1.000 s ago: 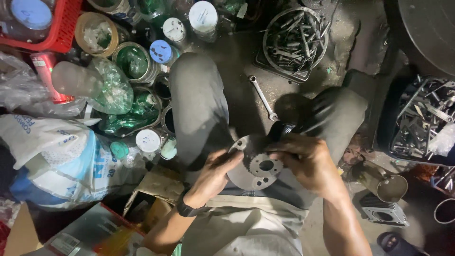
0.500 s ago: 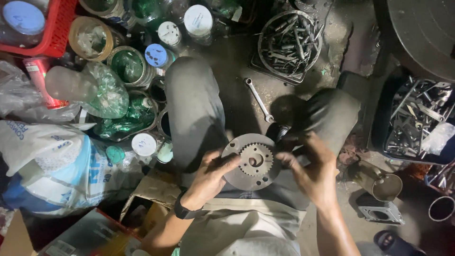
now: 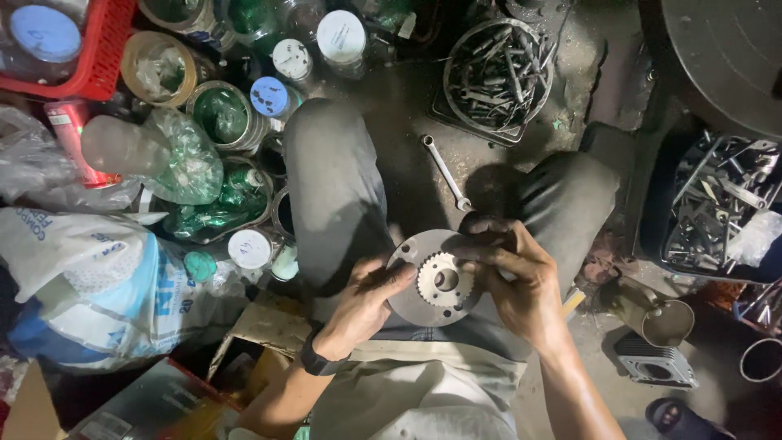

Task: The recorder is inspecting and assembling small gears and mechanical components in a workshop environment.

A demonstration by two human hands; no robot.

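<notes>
Centrally, a round grey metal disc with a toothed gear ring around its middle hole (image 3: 438, 279) is held between both hands above the lap. The left hand (image 3: 362, 303) is curled against the disc's left edge, its fingertips (image 3: 399, 275) pressed onto the rim and thumb side tucked below. The right hand (image 3: 521, 281) is closed over the disc's right side, with the fingers (image 3: 476, 254) laid across the upper face and bent down toward the gear ring. A dark band (image 3: 314, 363) is worn on the left wrist. The disc is seen between two bent knees in grey trousers (image 3: 334, 187). Just beyond the hands, a slim silver spanner (image 3: 445, 173) is lying on the grimy concrete floor (image 3: 407, 98) between the knees. Farther out, a round wire basket filled with metal bolts and tools (image 3: 498, 69) is set on the floor. To the left, open tins with green residue (image 3: 218, 114), lidded jars (image 3: 340, 37), a crumpled clear plastic bottle (image 3: 155, 155) and a red plastic crate (image 3: 102, 49) are crowded together, with a white and blue sack (image 3: 106, 285) nearer by. To the right, a dark tray of loose metal tools (image 3: 721, 208) and a small finned grey engine cylinder (image 3: 656, 363) are placed.
</notes>
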